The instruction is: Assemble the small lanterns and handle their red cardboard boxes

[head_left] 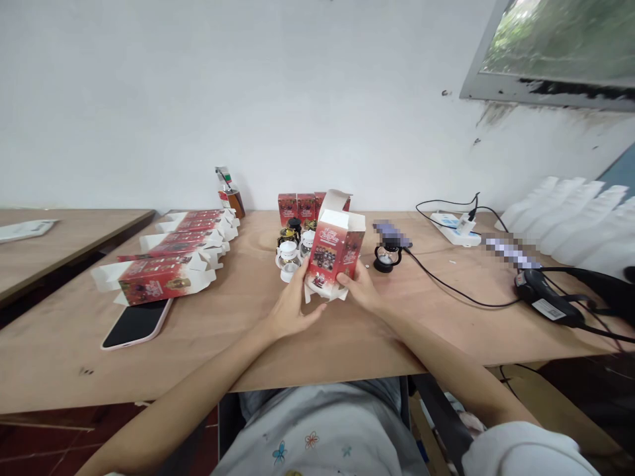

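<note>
Between my two hands is a red and white Christmas gift box (327, 254), tilted a little, its top flap raised and its bottom flaps sticking out. My left hand (290, 311) supports its left side; the fingers go behind the box and the thumb points away below it. My right hand (361, 288) grips the lower right side with the thumb on the front. Just behind and left of the box stand several small lanterns, among them a white lantern (288, 260) and a gold lantern (288, 235). A black lantern (387, 256) stands alone to the right.
Several unfolded red boxes (163, 277) lie at the left, near a phone (136, 324). Closed red boxes (288, 208) and a bottle (231, 198) stand near the wall. On the right are a power strip (454, 229), cables, a black device (548, 297) and white foam sleeves (570, 215).
</note>
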